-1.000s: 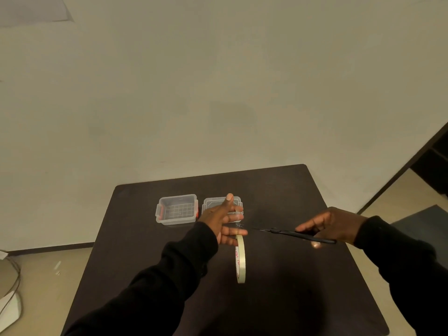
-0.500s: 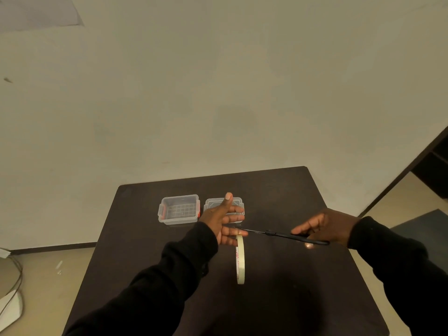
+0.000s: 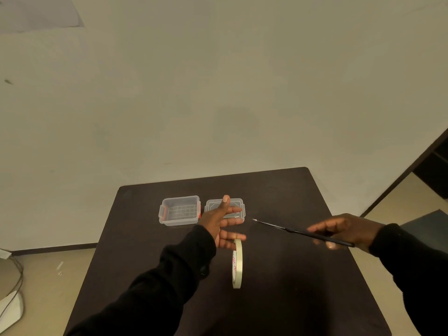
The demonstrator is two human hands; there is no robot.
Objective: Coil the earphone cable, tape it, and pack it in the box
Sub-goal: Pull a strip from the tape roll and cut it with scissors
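Dark wood is the surface of the table (image 3: 278, 299), and it carries everything I can see. At its far side stands the clear plastic box (image 3: 180, 210), open, and just beside it on the right lies its lid (image 3: 236, 204).

My left hand (image 3: 221, 223) is held over the table with fingers spread apart. The tape roll (image 3: 237, 266) hangs on its lowest finger, edge toward me, above the table. I think a short strip of tape is stretched between the fingers, but it is too thin to be sure.

My right hand (image 3: 344, 232) is closed on the handles of the scissors (image 3: 300, 232). Their long axis points to the left and a little away from me, with the tip near the lid and near my left fingers but not touching. Whether the blades are open I cannot tell.

The earphone cable, the thing I must coil, does not show anywhere; it is not in the box.

For the coming cut, the scissors lie right of the tape, so the right hand must bring the blades leftward across the strip.
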